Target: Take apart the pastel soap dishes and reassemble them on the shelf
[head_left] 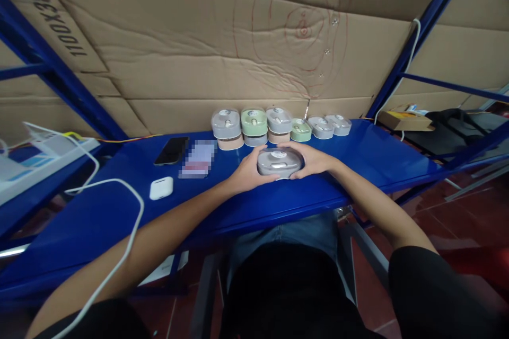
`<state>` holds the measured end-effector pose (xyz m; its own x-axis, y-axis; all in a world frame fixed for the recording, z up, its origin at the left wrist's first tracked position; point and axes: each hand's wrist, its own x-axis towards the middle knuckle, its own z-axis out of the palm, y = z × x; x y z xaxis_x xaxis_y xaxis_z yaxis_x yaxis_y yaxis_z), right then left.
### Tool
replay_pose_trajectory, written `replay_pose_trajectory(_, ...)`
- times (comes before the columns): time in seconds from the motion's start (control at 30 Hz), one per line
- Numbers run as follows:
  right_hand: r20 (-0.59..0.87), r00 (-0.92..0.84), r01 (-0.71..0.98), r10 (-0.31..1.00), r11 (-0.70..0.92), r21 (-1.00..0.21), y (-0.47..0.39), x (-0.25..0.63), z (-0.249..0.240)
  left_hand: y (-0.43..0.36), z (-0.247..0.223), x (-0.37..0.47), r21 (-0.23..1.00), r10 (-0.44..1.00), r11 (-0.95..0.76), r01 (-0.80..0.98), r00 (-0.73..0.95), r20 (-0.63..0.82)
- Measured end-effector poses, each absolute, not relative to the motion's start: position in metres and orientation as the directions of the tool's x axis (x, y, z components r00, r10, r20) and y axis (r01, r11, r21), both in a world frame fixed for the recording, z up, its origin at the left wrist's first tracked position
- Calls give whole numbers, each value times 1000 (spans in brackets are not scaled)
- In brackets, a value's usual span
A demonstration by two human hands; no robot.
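Observation:
Between my two hands is a grey oval lidded container [279, 163] with a clear top and a round white sticker. My left hand [251, 170] wraps its left end, thumb along the near side. At the right end my right hand [310, 160] grips it the same way. Just behind stand similar containers: a grey one [226, 123], a green one [254, 121] and another grey one [279, 119], each stacked on a lower container. Right of these are a small green container [301, 130] and two small grey ones, the nearer [321, 127] beside the farther [339, 125].
On the blue table [238, 212] to the left lie a dark phone [172, 150], a blurred-out flat item [198, 159] and a white earbud case [161, 188]. A white cable [137, 212] crosses the left side. Cardboard [191, 42] walls the back; blue posts flank it.

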<state>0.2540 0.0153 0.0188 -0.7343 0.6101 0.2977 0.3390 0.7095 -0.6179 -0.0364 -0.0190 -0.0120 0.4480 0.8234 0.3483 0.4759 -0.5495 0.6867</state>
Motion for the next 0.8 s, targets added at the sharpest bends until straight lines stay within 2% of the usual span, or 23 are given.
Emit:
replay_pose_trajectory(0.1,351,-717,369,602,755,-542,13,246,13,-20,-14,-34,632,793,-595,496,488,364)
replay_pose_trajectory(0.2,379,-717,385,585,785,-485,8,242,17,-19,-18,-33,627,789,-599,499,503,353)
replay_pose_trajectory(0.3,373,-694,397,615,760,-515,9,256,30,-20,-18,-36,628,800,-585,513,494,341)
replay_pose_trajectory(0.37,335,-650,436,683,695,-571,15,278,39,-22,-15,-39,599,787,-603,527,517,338)
replay_pose_trajectory(0.43,253,-568,544,783,588,-599,24,303,43,-25,-10,-42,543,757,-639,544,570,320)
replay_pose_trajectory(0.53,141,-434,716,890,436,-546,38,335,39,-29,-4,-43,470,723,-677,567,632,279)
replay_pose_trajectory(0.6,102,-397,764,912,390,-515,44,345,32,-31,-3,-43,453,720,-682,574,637,278)
replay_pose_trajectory(0.8,147,-487,749,861,499,-436,55,344,12,-32,-3,-40,486,756,-640,595,600,261)
